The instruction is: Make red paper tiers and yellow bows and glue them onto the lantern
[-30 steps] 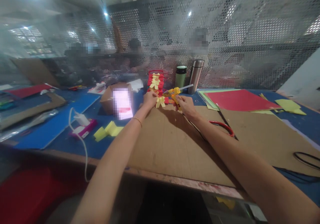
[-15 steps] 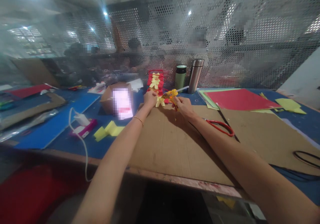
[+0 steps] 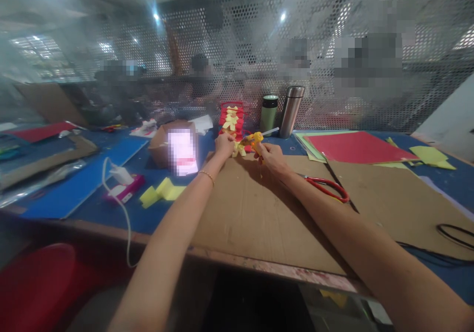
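Observation:
My right hand [image 3: 272,158] is wrapped round a yellow glue gun [image 3: 255,139] with a clear glue stick jutting from its rear. The gun's nozzle points left, toward a yellow paper flower [image 3: 240,148] at the far edge of the cardboard. Close beside that flower, my left hand [image 3: 224,145] has its fingers pinched together; what they hold is too small to make out. Behind both hands a red paper piece [image 3: 225,116] carries several yellow paper flowers [image 3: 231,118] in a column.
A cardboard sheet [image 3: 252,213] lies under my forearms. Red-handled scissors [image 3: 328,187] rest by my right forearm. A green tumbler [image 3: 268,114] and a steel flask [image 3: 292,112] stand at the back. Left are a cardboard box [image 3: 157,146], a lit phone [image 3: 181,149] and a power strip [image 3: 126,188].
Both hands stay almost in place, with the glue gun still by the yellow flower. The whole view has shifted slightly.

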The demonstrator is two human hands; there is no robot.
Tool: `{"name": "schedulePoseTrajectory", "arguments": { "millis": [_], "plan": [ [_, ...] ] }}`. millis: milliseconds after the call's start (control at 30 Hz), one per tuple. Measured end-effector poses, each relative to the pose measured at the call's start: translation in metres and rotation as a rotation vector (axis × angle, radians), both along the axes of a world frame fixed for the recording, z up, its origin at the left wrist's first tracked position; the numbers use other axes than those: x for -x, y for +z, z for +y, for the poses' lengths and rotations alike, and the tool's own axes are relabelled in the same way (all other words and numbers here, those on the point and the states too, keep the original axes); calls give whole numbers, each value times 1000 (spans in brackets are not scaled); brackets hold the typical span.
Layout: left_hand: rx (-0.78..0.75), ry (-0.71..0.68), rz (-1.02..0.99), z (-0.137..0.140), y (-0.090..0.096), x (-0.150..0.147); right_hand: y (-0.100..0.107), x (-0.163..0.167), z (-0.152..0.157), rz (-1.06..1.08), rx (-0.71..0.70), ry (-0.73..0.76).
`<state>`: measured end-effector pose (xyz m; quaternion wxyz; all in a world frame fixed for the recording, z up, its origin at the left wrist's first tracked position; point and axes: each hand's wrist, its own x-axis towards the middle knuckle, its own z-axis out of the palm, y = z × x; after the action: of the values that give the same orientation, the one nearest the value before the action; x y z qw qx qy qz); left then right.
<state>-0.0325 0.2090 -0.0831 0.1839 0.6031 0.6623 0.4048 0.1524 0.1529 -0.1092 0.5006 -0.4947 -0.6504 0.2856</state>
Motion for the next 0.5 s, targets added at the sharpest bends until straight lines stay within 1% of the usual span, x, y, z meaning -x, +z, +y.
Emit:
{"name": "schedulePoseTrajectory", "arguments": {
  "millis": [267, 500],
  "plan": [
    [8, -17, -4, 0, -2, -1, -2, 1, 1, -18, -4, -22],
    [2, -15, 20, -3, -1, -1, 0, 3, -2, -37, -10, -23]
  ]
}}
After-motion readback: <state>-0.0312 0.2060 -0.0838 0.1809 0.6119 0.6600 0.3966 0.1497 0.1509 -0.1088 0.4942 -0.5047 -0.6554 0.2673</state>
